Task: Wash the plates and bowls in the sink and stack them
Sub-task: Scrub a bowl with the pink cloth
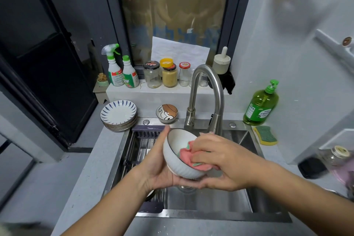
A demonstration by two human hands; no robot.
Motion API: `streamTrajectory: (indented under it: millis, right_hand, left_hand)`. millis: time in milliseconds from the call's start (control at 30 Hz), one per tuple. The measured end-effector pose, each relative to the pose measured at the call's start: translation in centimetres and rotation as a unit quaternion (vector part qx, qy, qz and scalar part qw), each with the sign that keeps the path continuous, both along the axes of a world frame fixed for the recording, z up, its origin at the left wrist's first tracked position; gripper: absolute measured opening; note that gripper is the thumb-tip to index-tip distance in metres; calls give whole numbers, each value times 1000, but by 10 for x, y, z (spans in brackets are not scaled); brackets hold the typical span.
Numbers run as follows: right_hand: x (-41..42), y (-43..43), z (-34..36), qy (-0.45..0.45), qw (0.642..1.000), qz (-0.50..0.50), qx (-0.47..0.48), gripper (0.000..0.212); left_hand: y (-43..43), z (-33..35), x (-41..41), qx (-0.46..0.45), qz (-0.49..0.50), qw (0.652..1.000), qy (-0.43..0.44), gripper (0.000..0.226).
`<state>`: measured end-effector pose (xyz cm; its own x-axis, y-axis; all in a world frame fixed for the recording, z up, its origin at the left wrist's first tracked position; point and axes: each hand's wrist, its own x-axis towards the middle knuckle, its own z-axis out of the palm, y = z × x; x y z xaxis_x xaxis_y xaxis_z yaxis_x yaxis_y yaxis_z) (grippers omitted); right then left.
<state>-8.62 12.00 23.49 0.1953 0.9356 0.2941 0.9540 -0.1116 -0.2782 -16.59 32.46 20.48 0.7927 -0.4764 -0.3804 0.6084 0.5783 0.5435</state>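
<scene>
Over the steel sink (208,214) I hold a white bowl with a dark rim (177,156), tilted on its side with its mouth facing right. My left hand (160,165) cups it from the left and underneath, fingers curled round its base. My right hand (220,161) grips a pink cloth (188,156) and presses it inside the bowl. A stack of several plates with blue streaks (118,114) stands on the counter at the back left. A small bowl with a cartoon pattern (166,113) sits behind the sink.
The curved faucet (206,97) rises just behind the bowl. A roll-up drying rack (141,151) covers the sink's left part. Green dish soap (261,104) and a yellow-green sponge (266,135) stand right. Spray bottles (122,71) and jars (169,75) line the sill.
</scene>
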Motion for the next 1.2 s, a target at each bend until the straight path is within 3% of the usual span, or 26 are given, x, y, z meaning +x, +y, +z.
streamTrajectory:
  millis: [100,200,333,500,600,667,767,867,967,1000,1100,1200]
  right_hand:
    - [-8,7,2,133,985,-82,69,37]
    - [-10,8,1,287,943,-143,93,24]
    - [-11,11,4,443,868,-156,162,26]
    - [-10,19,7,523,792,-138,282,37]
    - [-11,20,7,582,742,-131,306,41]
    - [-14,20,8,639,686,-149,313,42]
    - [-17,21,11,702,615,-148,327,46]
    - [-17,22,16,728,575,-150,342,46]
    - [-20,26,16,727,560,-175,357,42]
    - [-22,27,15,711,570,-187,366,39]
    - [-28,32,16,583,652,-255,411,34]
    - [-25,36,23,464,695,-301,459,29]
  left_hand:
    - [-1,6,9,25,64,996,58,110]
    - [0,6,16,27,87,993,70,111]
    - [2,2,18,30,89,995,40,112]
    - [-11,4,21,25,161,986,24,107]
    - [-16,6,20,35,229,972,-36,87]
    - [-16,5,21,25,270,960,-73,75]
    - [-12,4,22,10,269,953,-140,98]
    - [-2,-2,21,41,230,954,-187,114]
    - [1,-8,17,47,200,958,-202,116]
    - [1,-9,17,53,212,957,-190,116]
    - [-1,-7,16,52,246,953,-167,114]
    - [-4,-1,15,96,255,949,-158,117]
